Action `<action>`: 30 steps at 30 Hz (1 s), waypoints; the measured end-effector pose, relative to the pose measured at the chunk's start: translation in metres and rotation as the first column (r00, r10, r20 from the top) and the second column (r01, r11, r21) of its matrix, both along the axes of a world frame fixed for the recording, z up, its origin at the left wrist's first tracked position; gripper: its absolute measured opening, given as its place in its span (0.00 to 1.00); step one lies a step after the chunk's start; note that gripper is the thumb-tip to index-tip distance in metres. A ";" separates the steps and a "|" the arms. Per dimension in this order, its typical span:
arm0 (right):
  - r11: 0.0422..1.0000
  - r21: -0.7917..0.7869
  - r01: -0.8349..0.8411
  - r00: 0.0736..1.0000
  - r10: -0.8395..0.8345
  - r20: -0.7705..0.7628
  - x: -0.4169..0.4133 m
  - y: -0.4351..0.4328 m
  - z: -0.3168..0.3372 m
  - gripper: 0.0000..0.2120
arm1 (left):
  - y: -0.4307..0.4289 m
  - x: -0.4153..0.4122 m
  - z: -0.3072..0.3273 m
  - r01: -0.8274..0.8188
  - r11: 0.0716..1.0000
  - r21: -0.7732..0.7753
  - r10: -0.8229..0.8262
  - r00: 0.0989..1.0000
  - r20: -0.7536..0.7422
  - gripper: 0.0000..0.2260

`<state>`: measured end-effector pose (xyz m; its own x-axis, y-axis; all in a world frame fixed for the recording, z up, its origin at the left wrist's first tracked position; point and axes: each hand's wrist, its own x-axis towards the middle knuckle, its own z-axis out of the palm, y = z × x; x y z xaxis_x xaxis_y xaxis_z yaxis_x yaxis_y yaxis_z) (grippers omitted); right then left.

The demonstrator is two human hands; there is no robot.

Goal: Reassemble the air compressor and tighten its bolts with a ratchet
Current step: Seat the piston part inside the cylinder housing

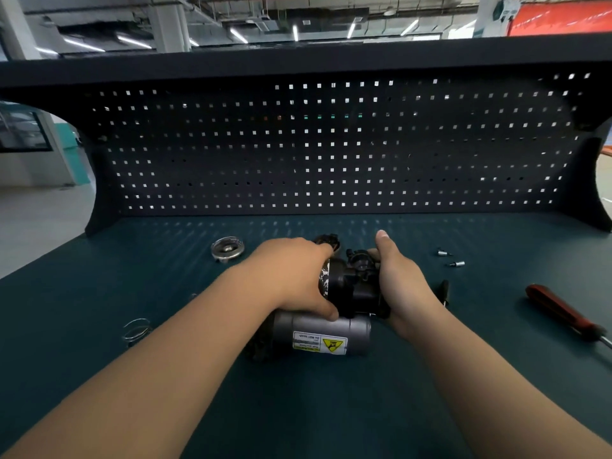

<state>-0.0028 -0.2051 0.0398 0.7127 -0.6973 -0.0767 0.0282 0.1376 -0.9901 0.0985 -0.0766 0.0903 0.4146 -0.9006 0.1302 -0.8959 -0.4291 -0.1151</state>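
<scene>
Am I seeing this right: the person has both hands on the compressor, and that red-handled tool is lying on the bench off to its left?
Nearly. The left hand and right hand do hold the compressor, but the red-handled tool lies on the bench to its right, not its left. The head view shows it.
</scene>
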 end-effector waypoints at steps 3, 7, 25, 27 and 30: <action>0.996 -0.071 -0.057 0.998 0.058 0.016 -0.003 0.002 0.004 0.27 | 0.012 0.008 0.002 -0.004 0.997 -0.071 -0.002 0.996 -0.085 0.31; 0.932 -0.363 -0.013 1.000 0.012 -0.003 -0.010 -0.002 -0.009 0.25 | 0.031 0.015 0.004 -0.033 0.982 -0.184 -0.014 0.969 -0.246 0.35; 0.747 -0.648 -0.147 0.973 0.226 0.040 -0.010 0.043 -0.034 0.50 | 0.111 0.035 -0.001 -0.176 0.734 -0.656 -0.146 0.902 -0.406 0.31; 0.732 -0.673 -0.102 0.971 0.221 0.094 -0.012 0.048 -0.027 0.47 | 0.119 0.035 -0.006 -0.174 0.684 -0.708 -0.174 0.904 -0.391 0.34; 0.739 -0.673 -0.029 0.953 0.224 0.205 -0.011 0.057 -0.008 0.45 | 0.119 0.039 -0.020 -0.207 0.534 -0.820 -0.258 0.883 -0.391 0.25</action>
